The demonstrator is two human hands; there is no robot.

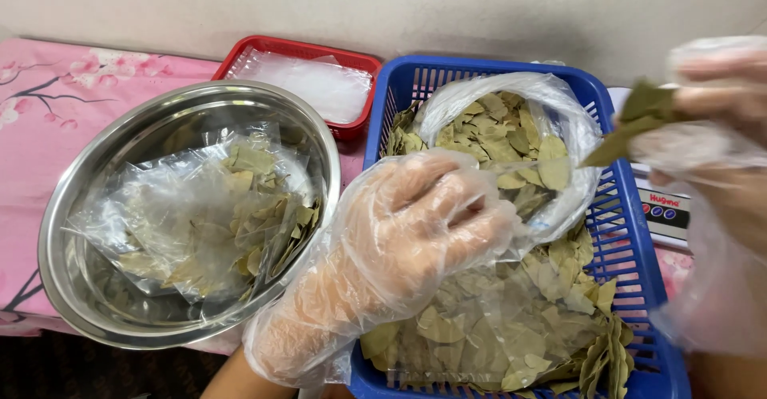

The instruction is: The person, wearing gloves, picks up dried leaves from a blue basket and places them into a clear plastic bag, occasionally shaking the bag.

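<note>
Leaves fill most of what we see, and we read the frame from left to right. At the left, a steel bowl (96, 207) sits on the pink-flowered counter (64, 87) and holds clear packets of dried bay leaves (232, 223). Behind it, at upper centre, a red basket (276, 47) carries a stack of empty clear bags (311, 83). In the middle, our left hand (399, 231), in a loose clear plastic glove, reaches over the near edge of the blue basket (631, 255). Its grip is curled, the fingers (467, 215) pinching the rim of an open clear bag (511, 127) half full of leaves. More loose leaves (511, 327) lie in the basket below that bag. At the right edge, our gloved right hand (719, 119) is blurred, its grip closed on a few bay leaves (639, 119) held above the basket's right wall.
</note>
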